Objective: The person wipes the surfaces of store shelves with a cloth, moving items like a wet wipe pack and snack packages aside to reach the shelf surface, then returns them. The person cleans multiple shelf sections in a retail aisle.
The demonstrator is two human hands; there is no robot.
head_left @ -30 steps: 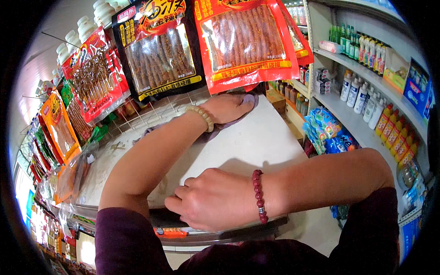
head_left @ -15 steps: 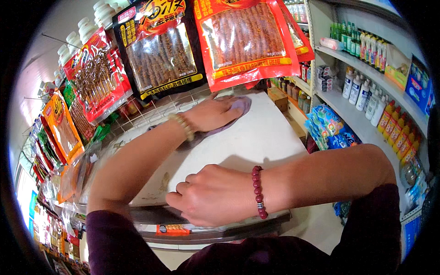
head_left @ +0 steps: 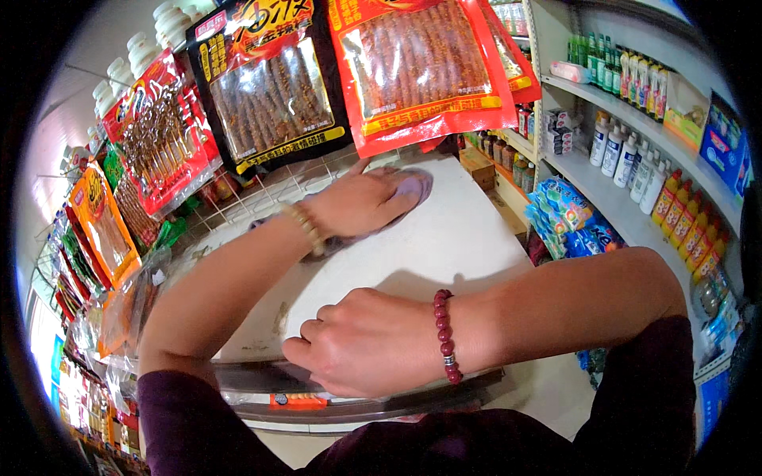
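1. While the white tabletop (head_left: 468, 238) fills the middle of the view, a purple-grey cloth (head_left: 409, 190) is pressed flat against its far part by the left hand (head_left: 361, 202), fingers spread over it.
2. The right hand (head_left: 365, 341) is laid on the near edge of the tabletop, fingers curled loosely, with nothing seen held in it.
3. A pale bead bracelet (head_left: 305, 228) is worn on the left wrist and a dark red bead bracelet (head_left: 444, 337) on the right.
4. Large red and black snack bags (head_left: 421, 71) are hung just beyond the cloth.
5. Bottles on shelves (head_left: 635, 159) are seen at the right.
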